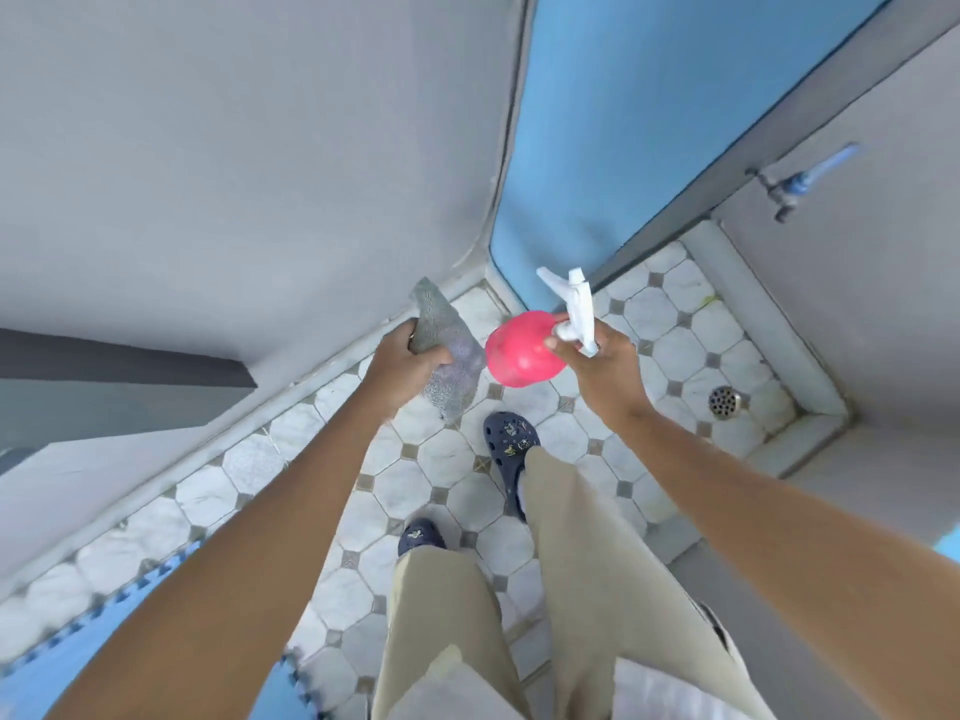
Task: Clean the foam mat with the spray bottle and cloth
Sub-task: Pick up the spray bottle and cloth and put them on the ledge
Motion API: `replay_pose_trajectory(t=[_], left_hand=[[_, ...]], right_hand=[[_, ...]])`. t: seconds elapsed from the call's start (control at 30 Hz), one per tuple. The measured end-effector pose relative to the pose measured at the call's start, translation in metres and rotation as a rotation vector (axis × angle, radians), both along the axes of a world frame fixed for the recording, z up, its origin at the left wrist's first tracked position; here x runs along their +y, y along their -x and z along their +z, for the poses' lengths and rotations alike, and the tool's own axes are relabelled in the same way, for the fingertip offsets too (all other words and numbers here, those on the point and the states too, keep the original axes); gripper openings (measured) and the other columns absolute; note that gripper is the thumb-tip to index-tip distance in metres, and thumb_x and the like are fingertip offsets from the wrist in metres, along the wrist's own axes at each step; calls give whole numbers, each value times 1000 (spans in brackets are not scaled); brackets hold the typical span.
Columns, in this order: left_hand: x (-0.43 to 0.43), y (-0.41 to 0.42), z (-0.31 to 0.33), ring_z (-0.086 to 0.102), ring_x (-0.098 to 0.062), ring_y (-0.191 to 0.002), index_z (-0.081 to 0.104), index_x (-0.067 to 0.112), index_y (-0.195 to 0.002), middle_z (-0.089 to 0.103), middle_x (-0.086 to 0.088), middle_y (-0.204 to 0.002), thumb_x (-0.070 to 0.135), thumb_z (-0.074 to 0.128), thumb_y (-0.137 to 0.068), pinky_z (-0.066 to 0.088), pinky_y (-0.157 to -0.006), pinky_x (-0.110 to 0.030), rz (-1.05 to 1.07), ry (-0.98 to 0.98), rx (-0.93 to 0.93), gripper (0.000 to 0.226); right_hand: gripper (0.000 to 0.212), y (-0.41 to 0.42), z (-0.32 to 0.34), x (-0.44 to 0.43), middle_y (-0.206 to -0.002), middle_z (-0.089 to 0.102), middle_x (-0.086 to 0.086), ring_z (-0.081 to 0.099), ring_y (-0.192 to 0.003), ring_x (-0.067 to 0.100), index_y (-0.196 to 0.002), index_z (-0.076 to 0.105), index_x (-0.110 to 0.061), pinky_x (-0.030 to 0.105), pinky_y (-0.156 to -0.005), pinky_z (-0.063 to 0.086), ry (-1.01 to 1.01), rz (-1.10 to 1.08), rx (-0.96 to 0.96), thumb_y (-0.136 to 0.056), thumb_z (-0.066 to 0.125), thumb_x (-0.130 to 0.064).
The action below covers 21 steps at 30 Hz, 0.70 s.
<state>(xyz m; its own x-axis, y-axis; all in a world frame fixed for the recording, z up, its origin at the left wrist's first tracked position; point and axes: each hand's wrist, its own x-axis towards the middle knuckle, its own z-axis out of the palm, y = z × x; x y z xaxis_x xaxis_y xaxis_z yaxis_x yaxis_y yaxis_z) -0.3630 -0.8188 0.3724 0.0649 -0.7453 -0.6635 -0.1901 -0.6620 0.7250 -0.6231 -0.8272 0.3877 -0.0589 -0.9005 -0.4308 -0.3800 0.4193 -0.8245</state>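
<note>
My left hand (402,356) grips a grey cloth (449,356) that hangs down over the tiled floor. In my right hand (605,361) is a spray bottle (522,350) with a pink round body and a white trigger head; I hold it by the neck, tilted on its side. A blue foam mat (649,122) stands upright ahead, leaning against the wall just beyond the bottle. Another blue foam mat (93,652) with a toothed edge lies on the floor at the lower left, partly hidden by my left arm.
Grey walls (234,148) close in on the left and right. A tap with a blue handle (800,184) sticks out of the right wall above a floor drain (724,401). My feet in dark clogs (509,449) stand on the white patterned tiles (447,465).
</note>
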Motion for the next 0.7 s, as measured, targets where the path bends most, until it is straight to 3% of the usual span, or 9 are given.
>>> replay_pose_trajectory(t=[0.07,0.13,0.27,0.4,0.5,0.6,0.7], left_hand=[[-5,17,62,71,-18,-84,67,17,-103,74,-4,-96,15,73,-70,55,-74,-33,-80,34,13,33],[-12,43,114,70,-15,-79,66,18,-101,74,-2,-92,13,73,-71,54,-70,-31,-182,61,42,31],[-34,112,197,70,-21,-82,66,17,-100,73,-4,-91,19,72,-64,54,-71,-35,-439,121,82,37],[-65,209,264,71,-18,-91,61,25,-106,73,1,-100,22,74,-68,56,-82,-39,-577,234,111,41],[-96,296,304,70,-17,-91,53,25,-111,71,2,-103,13,73,-74,56,-81,-38,-570,325,115,43],[-132,387,338,70,-23,-92,52,21,-113,70,-4,-104,10,73,-75,55,-82,-43,-609,363,194,46],[-164,472,367,70,-24,-94,50,17,-119,68,-8,-109,3,73,-78,56,-83,-42,-668,395,223,49]], right_hand=[[13,19,63,12,-75,72,-18,63,-66,1,-103,76,-17,23,-65,50,28,-57,18,-90,78,-22],[12,44,117,24,-68,65,-14,54,-58,-1,-101,75,-16,15,-60,40,73,-118,53,-91,77,-22],[20,104,203,34,-66,58,-7,42,-55,8,-103,75,-16,27,-56,40,200,-244,157,-91,78,-32],[18,183,269,28,-55,51,-19,40,-53,7,-92,73,-15,18,-53,31,309,-394,208,-91,78,-32],[20,258,307,18,-57,48,-11,37,-52,10,-90,73,-14,19,-52,29,347,-495,212,-91,78,-34],[15,341,338,-1,-64,58,-8,45,-54,6,-97,77,-19,17,-55,35,377,-602,234,-91,79,-33],[19,415,357,-15,-72,68,-2,50,-58,8,-104,78,-26,26,-61,43,386,-700,253,-89,79,-37]])
